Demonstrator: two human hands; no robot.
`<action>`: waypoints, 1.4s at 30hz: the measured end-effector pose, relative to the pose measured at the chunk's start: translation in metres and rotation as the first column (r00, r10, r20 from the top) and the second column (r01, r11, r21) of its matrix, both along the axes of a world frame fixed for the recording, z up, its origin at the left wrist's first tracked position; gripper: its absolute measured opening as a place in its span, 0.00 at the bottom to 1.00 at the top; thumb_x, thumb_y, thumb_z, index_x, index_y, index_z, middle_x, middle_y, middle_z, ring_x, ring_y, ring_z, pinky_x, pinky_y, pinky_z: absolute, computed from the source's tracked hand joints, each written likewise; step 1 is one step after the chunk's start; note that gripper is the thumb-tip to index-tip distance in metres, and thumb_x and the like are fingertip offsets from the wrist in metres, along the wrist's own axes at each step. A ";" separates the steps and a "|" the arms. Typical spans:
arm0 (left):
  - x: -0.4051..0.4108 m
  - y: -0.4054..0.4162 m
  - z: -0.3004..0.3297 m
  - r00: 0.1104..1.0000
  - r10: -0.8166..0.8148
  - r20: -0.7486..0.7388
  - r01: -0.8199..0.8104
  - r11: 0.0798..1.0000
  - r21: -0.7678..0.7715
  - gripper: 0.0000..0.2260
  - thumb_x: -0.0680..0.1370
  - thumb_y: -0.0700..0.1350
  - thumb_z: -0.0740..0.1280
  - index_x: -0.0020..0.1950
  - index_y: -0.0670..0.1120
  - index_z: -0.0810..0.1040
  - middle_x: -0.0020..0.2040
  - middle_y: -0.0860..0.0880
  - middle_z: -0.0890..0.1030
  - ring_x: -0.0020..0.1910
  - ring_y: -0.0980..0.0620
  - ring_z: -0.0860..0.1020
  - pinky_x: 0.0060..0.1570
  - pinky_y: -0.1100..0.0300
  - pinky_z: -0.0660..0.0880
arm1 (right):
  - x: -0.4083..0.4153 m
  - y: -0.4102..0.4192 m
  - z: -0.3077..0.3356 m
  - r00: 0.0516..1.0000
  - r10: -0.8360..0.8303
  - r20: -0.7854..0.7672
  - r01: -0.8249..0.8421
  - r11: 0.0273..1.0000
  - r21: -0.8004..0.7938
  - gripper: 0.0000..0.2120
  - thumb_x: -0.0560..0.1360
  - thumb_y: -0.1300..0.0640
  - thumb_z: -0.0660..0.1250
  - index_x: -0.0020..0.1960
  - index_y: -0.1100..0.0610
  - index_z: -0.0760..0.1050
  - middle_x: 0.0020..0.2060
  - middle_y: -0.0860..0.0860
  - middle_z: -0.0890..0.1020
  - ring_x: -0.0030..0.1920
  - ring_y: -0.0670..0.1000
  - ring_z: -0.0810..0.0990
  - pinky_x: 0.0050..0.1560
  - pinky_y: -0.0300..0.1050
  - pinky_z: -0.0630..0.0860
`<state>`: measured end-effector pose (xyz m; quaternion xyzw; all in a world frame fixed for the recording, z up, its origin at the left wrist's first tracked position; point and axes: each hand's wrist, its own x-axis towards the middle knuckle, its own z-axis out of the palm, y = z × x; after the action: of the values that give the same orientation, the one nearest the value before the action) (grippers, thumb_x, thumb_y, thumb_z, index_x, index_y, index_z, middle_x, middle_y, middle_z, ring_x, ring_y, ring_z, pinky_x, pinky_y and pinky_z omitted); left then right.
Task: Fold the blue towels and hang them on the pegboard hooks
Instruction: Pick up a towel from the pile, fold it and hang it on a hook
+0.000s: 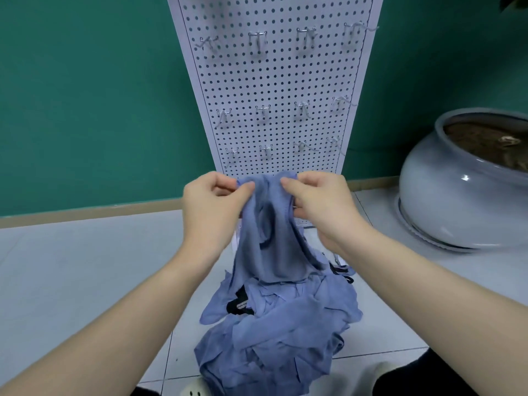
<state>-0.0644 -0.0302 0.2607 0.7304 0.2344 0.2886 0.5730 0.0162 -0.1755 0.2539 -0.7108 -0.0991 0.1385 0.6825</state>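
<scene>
A blue towel [271, 241] hangs crumpled from both my hands in front of the white pegboard [271, 81]. My left hand [211, 207] pinches its top edge on the left, and my right hand [323, 204] pinches the top edge on the right, the two close together. Below, a heap of more blue towels [280, 332] fills a black basket whose rim barely shows. Three rows of empty metal hooks [258, 38] stick out of the pegboard.
A large pale ceramic pot [457, 201] with soil stands on the tiled floor at the right. A green wall with a tan skirting runs behind. My dark trouser legs and light shoes show at the bottom edge.
</scene>
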 end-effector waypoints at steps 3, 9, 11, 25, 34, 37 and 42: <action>-0.003 -0.016 -0.001 0.998 -0.062 0.011 0.061 0.996 0.061 0.06 0.74 0.42 0.78 0.42 0.45 0.82 0.38 0.47 0.86 0.40 0.45 0.86 0.47 0.43 0.84 | -0.022 0.008 -0.001 0.996 0.062 0.059 -0.064 0.998 0.023 0.09 0.78 0.57 0.71 0.43 0.60 0.85 0.39 0.58 0.87 0.42 0.54 0.83 0.57 0.72 0.78; -0.010 -0.019 -0.005 0.994 -0.107 0.037 0.104 0.992 0.070 0.02 0.76 0.41 0.76 0.46 0.47 0.85 0.42 0.51 0.87 0.45 0.50 0.86 0.53 0.46 0.83 | -0.030 0.002 0.003 0.970 0.104 0.218 -0.107 0.994 -0.001 0.11 0.81 0.62 0.68 0.44 0.57 0.86 0.33 0.45 0.85 0.35 0.41 0.80 0.40 0.41 0.77; -0.011 -0.020 -0.005 0.989 -0.136 0.064 0.132 0.989 0.064 0.03 0.77 0.39 0.74 0.49 0.46 0.86 0.44 0.50 0.88 0.46 0.49 0.86 0.54 0.48 0.83 | -0.029 0.001 0.002 0.971 0.101 0.217 -0.107 0.994 0.013 0.10 0.82 0.62 0.67 0.47 0.57 0.86 0.31 0.41 0.84 0.33 0.37 0.79 0.39 0.32 0.73; -0.008 -0.009 0.001 0.955 -0.275 0.114 0.216 0.904 0.369 0.12 0.76 0.43 0.75 0.55 0.49 0.75 0.55 0.52 0.79 0.57 0.55 0.78 0.59 0.62 0.73 | -0.021 -0.007 0.015 0.931 0.168 0.323 -0.191 0.981 0.040 0.16 0.83 0.61 0.66 0.37 0.64 0.77 0.26 0.45 0.72 0.31 0.40 0.69 0.34 0.34 0.65; -0.008 0.034 0.007 0.765 -0.500 -0.406 0.617 0.748 0.243 0.10 0.75 0.51 0.77 0.43 0.46 0.81 0.36 0.57 0.79 0.35 0.59 0.74 0.37 0.63 0.71 | -0.009 -0.012 0.018 0.908 0.188 0.375 -0.146 0.979 -0.139 0.12 0.84 0.59 0.65 0.43 0.59 0.78 0.30 0.45 0.76 0.31 0.40 0.70 0.34 0.33 0.66; -0.014 0.048 0.011 0.782 -0.447 -0.435 0.586 0.765 0.267 0.16 0.76 0.50 0.77 0.39 0.41 0.76 0.33 0.55 0.73 0.32 0.58 0.68 0.33 0.66 0.65 | 0.003 -0.018 0.014 0.912 0.159 0.377 -0.083 0.974 -0.209 0.15 0.85 0.56 0.62 0.41 0.61 0.72 0.27 0.42 0.65 0.28 0.43 0.62 0.31 0.37 0.59; -0.015 0.048 0.013 0.893 -0.385 -0.233 0.438 0.863 0.253 0.14 0.79 0.46 0.73 0.42 0.38 0.74 0.35 0.50 0.72 0.34 0.55 0.68 0.32 0.66 0.64 | 0.013 -0.018 0.006 0.902 0.121 0.414 -0.036 0.978 -0.207 0.15 0.86 0.55 0.59 0.41 0.57 0.68 0.30 0.44 0.65 0.31 0.43 0.62 0.33 0.39 0.59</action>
<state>-0.0791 0.0175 0.2734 0.8639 0.0753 0.1263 0.4817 0.0295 -0.1940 0.2597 -0.7824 -0.2597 0.0170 0.5658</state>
